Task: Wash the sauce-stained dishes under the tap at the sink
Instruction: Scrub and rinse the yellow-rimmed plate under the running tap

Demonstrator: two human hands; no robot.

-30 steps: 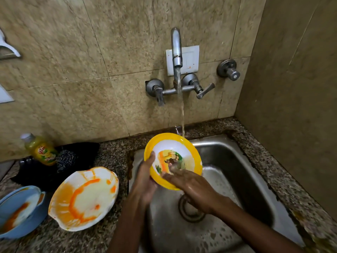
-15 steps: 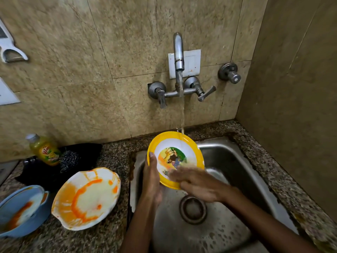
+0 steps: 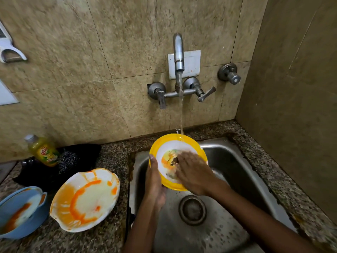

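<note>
The right hand (image 3: pixel 193 172), fingers flat and blurred, hides much of the yellow plate (image 3: pixel 200 152) over the steel sink (image 3: pixel 237 161); the left hand (image 3: pixel 155 181) grips its nine o'clock rim. Tap (image 3: pixel 178 55) water strikes at twelve. Stained white plate (image 3: pixel 85 199) sits on the granite counter (image 3: pixel 113 154), blue bowl (image 3: pixel 20 212) cropped; beige tiled walls.

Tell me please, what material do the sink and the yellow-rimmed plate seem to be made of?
Sink: likely stainless steel, grey and dully reflective, water-spotted. Yellow-rimmed plate: probably melamine or plastic, glossy, with a printed picture in its white centre; glazed ceramic cannot be excluded.
</note>
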